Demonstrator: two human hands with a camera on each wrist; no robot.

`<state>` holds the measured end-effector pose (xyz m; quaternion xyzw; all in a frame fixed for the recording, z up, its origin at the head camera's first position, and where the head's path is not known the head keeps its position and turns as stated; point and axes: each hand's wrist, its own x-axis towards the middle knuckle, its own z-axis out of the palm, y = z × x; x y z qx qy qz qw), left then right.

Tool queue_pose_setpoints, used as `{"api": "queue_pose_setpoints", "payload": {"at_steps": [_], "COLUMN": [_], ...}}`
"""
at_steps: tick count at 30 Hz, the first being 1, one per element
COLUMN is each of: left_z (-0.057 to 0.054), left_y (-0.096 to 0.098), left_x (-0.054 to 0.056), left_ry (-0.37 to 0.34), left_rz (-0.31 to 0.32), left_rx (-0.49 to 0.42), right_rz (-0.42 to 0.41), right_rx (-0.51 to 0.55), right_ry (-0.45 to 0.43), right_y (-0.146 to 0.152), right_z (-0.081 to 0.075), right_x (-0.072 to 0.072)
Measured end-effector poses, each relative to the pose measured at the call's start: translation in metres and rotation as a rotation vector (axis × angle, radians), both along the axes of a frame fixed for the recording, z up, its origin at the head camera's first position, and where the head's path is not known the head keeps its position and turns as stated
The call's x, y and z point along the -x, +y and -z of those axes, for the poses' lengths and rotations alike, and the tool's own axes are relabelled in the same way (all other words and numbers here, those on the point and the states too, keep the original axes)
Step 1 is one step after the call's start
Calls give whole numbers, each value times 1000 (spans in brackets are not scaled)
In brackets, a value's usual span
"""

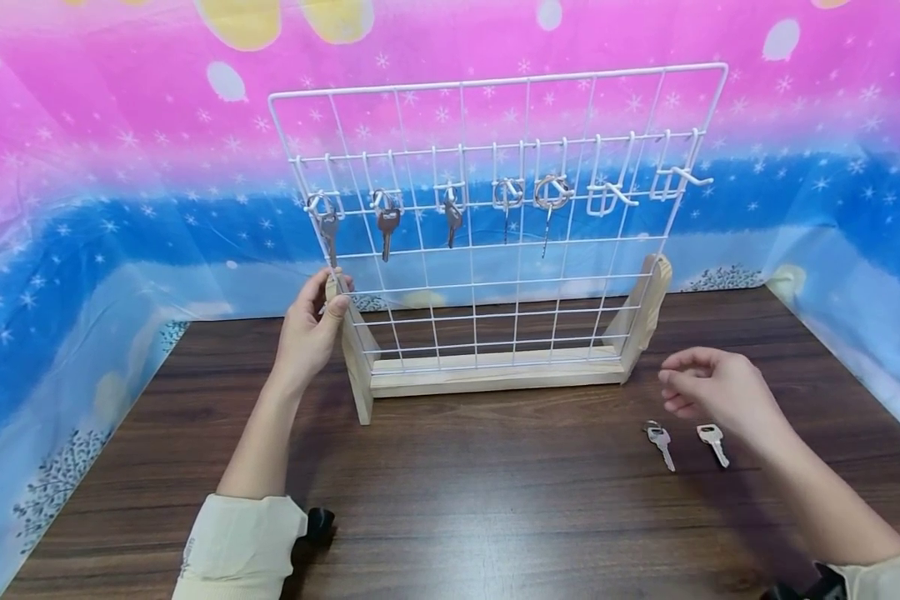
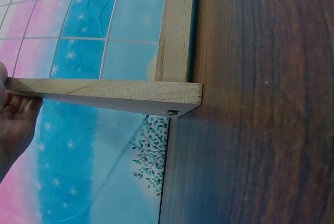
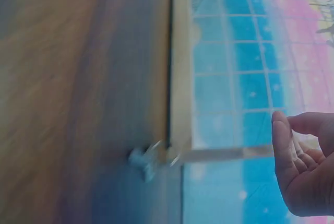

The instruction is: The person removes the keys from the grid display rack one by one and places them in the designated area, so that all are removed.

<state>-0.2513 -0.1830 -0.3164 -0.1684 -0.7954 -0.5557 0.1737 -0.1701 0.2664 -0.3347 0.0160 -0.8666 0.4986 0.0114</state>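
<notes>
A white wire grid rack [image 1: 495,81] stands upright in a wooden base [image 1: 495,381] on the table. My left hand [image 1: 309,332] grips the top of the base's left wooden side post [image 1: 358,358], also seen in the left wrist view, where the fingers wrap the post [image 2: 130,89]. Over the table, right of the rack, my right hand [image 1: 727,396] hovers with fingers loosely bent and thumb near the index finger, holding nothing. Just below it lie a key with a ring [image 1: 661,446] and a second key [image 1: 714,446].
Several keys, among them a brown-toned one [image 1: 388,221], hang by rings from white hooks along the grid. The two hooks farthest right, one a double-wire hook [image 1: 607,200], carry no key. A patterned cloth [image 1: 120,233] rises behind the dark wooden table [image 1: 480,500].
</notes>
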Motion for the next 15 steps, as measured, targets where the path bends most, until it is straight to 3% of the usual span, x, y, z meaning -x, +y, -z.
{"api": "queue_pose_setpoints", "payload": {"at_steps": [9, 15], "left_z": [2, 1], "left_y": [1, 0], "left_x": [1, 1], "left_ry": [5, 4], "left_rz": [-7, -10], "left_rx": [13, 14], "right_rz": [-29, -53], "right_rx": [143, 324], "right_ry": [275, 367], "right_y": [-44, -70], "right_z": [-28, -48], "right_x": [14, 29]}}
